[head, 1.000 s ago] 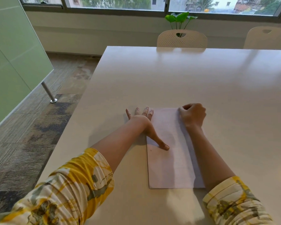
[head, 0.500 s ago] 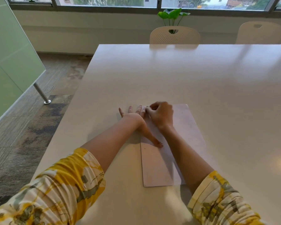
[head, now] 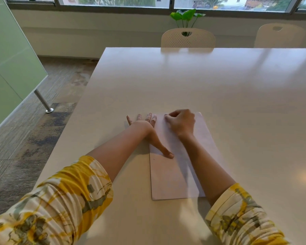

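Since your left hand (head: 143, 126) lies flat w/ fingers (head: 149, 116) spread straight and the thumb pressing on the sheet (head: 168, 177) near its left edge, the sheet can't slide on the desk (head: 219, 82); that's your anchor. Your right hand (head: 181, 123) has its fingers curled tight at the far edge, apparently pinching the folded-over flap to line it up. Sheet lies lengthwise near you, btwn both forearms, fold prob. not yet creased flat.

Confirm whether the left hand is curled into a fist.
No, the left hand lies flat with fingers spread, its thumb pressing the folded white paper sheet.
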A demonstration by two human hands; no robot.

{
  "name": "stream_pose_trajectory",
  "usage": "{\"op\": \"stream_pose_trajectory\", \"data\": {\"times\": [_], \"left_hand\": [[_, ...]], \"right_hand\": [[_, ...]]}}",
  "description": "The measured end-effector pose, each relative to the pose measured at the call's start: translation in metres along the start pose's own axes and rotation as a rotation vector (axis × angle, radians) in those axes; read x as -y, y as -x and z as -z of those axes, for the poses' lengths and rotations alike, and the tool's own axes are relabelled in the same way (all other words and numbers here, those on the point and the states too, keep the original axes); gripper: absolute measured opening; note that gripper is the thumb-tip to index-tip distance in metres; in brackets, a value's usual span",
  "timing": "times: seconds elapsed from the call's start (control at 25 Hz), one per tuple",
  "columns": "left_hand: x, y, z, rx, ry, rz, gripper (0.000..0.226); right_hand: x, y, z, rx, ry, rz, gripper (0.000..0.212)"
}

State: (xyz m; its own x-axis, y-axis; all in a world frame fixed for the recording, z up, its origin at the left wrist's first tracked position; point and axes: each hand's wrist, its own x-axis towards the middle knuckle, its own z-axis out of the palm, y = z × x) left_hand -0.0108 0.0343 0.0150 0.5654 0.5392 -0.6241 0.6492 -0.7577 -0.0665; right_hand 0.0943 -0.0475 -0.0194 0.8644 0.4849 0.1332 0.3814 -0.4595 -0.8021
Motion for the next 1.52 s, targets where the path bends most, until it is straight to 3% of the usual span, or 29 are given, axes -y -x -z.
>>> {"op": "stream_pose_trajectory", "data": {"times": [0.2, 0.4, 0.64, 0.84, 0.88, 1.0, 1.08, 1.2, 1.32, 1.44, 1.52], "left_hand": [[0.002, 0.001, -0.002, 0.008, 0.010, 0.006, 0.170], [0.000, 0.001, -0.002, -0.003, 0.015, -0.004, 0.168], [0.001, 0.000, -0.001, 0.005, 0.037, 0.002, 0.172], [-0.001, -0.001, -0.001, -0.005, 0.008, -0.008, 0.164], [-0.001, -0.001, 0.000, -0.007, 0.005, -0.009, 0.164], [0.000, 0.000, 0.000, 0.005, 0.027, -0.001, 0.171], [0.000, -0.001, 0.000, 0.000, 0.029, -0.002, 0.171], [0.000, -0.002, 0.001, -0.011, 0.025, 0.005, 0.168], [0.000, -0.006, 0.000, -0.034, 0.009, -0.003, 0.148], [0.000, -0.002, 0.001, -0.002, 0.028, 0.005, 0.172], [0.000, 0.000, 0.001, 0.009, 0.044, -0.001, 0.176]], "right_hand": [[-0.031, -0.031, 0.062, -0.193, 0.104, -0.247, 0.016], [0.004, 0.018, -0.003, 0.039, 0.065, 0.095, 0.015], [-0.032, -0.011, 0.059, -0.220, 0.149, -0.162, 0.017], [0.007, 0.034, -0.002, 0.036, 0.062, 0.128, 0.013], [0.004, 0.035, -0.001, 0.014, 0.049, 0.142, 0.011], [-0.022, 0.010, 0.043, -0.164, 0.115, -0.087, 0.017], [-0.032, -0.004, 0.067, -0.194, 0.171, -0.194, 0.018], [-0.004, 0.020, 0.034, -0.079, 0.122, -0.047, 0.020], [0.015, 0.055, -0.004, 0.080, 0.055, 0.160, 0.020], [-0.012, 0.027, 0.034, -0.090, 0.084, -0.016, 0.014], [-0.033, 0.006, 0.069, -0.204, 0.119, -0.189, 0.014]]}}
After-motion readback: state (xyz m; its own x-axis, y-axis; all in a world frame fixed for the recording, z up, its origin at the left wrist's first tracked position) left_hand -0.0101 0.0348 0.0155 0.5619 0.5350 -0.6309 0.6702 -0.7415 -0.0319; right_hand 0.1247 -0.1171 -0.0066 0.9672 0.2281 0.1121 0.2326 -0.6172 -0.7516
